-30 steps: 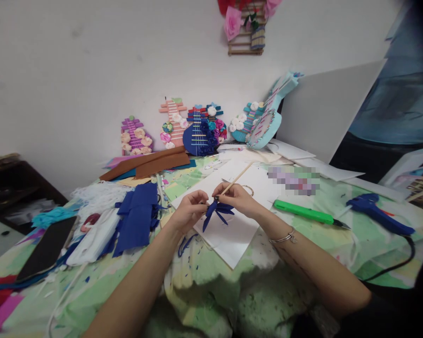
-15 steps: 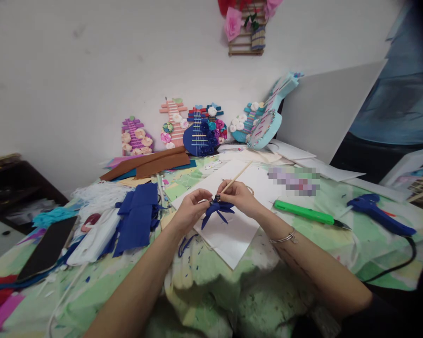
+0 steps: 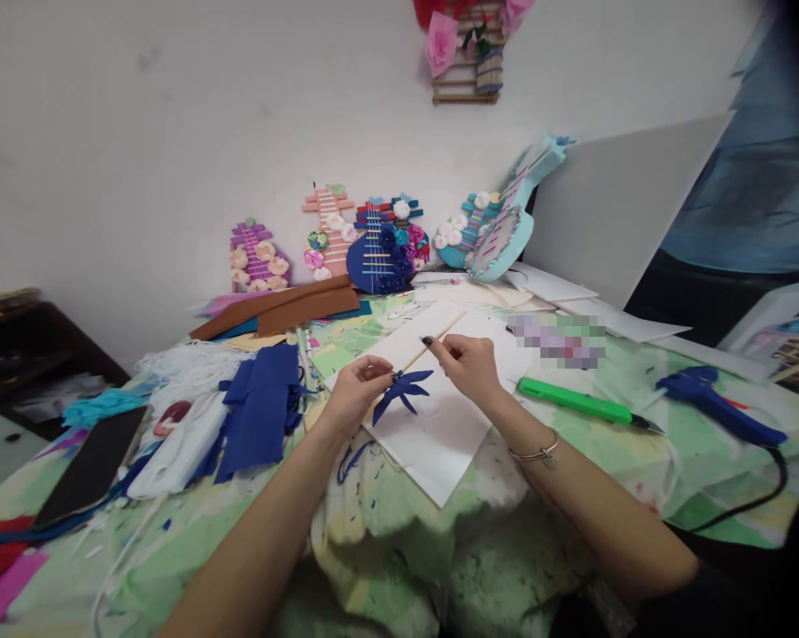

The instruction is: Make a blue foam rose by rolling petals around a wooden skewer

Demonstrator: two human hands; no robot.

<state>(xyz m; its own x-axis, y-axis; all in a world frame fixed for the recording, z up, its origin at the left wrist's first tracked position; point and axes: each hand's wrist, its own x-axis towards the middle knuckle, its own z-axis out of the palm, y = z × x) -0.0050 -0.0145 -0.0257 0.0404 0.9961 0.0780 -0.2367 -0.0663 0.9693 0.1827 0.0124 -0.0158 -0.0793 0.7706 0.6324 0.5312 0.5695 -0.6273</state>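
Observation:
Between the thumb and fingers of my left hand [image 3: 354, 392] is the base of a dark blue paper flower [image 3: 405, 392], its pointed petals spread out toward me. A thin wooden stick [image 3: 413, 359] runs up and to the right from the flower's centre. My right hand [image 3: 471, 365] is closed around this stick, thumb and index finger a short way above the flower. How the stick joins the flower is covered by my left fingers. Both hands are over a white sheet of paper [image 3: 446, 452] on the table.
Blue crepe paper [image 3: 257, 416], a white power strip [image 3: 180, 452] and a black phone [image 3: 90, 465] lie left. A green utility knife [image 3: 572, 400] and blue glue gun [image 3: 718, 403] with a cord lie right. Decorated paper instruments [image 3: 371, 252] lean against the wall.
My right hand has slid up the stick, away from the flower, and its fingers have curled in. The flower and left hand have shifted slightly left, and the petals show from a different angle.

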